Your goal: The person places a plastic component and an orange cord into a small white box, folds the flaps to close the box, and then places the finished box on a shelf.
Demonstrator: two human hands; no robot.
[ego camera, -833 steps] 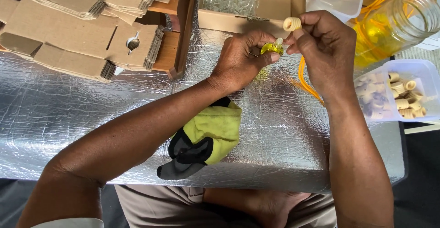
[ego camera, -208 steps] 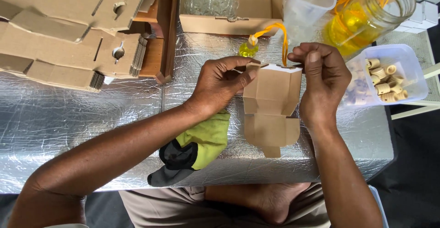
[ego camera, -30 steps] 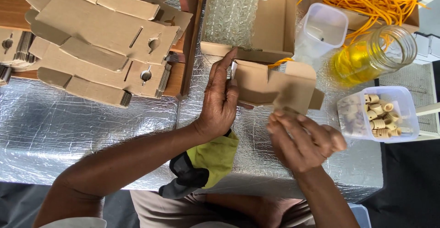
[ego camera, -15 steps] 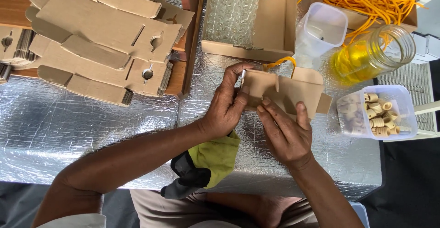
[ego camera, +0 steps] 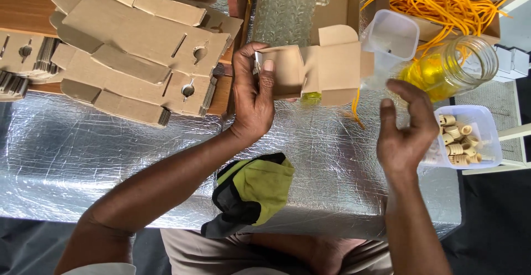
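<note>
**Ana:** Head view first: where is the little cardboard box (ego camera: 310, 67)?

**Ben:** At about twelve o'clock on the silver-foil surface (ego camera: 110, 159), lifted just off it. The left hand (ego camera: 251, 95) pinches its left end, thumb laid across the front panel and fingers curled behind. A flap stands open on top, and something yellow shows under its lower edge.

**Ana:** And the right hand (ego camera: 406, 134)?

**Ben:** At three o'clock, apart from the box, holding nothing, fingers loosely spread and half curled. It hovers just beside the clear tub of pale corks (ego camera: 467, 139).

**Ana:** How would that box handle?

**Ben:** Light, I'd judge, and thin-walled: stiff along the folds, easily crushed in the middle of a panel. A grip at the corners or along a creased edge looks safest. The open flaps would bend if taken alone.

**Ana:** What else is around?

**Ben:** Flat box blanks (ego camera: 138, 48) are stacked at ten o'clock. A glass jar of yellow liquid (ego camera: 448, 67) lies at two o'clock, beside an empty clear cup (ego camera: 390, 34), with yellow cords (ego camera: 437, 1) piled beyond. A green and black glove (ego camera: 251, 195) lies at six o'clock, near the surface's front edge.
</note>
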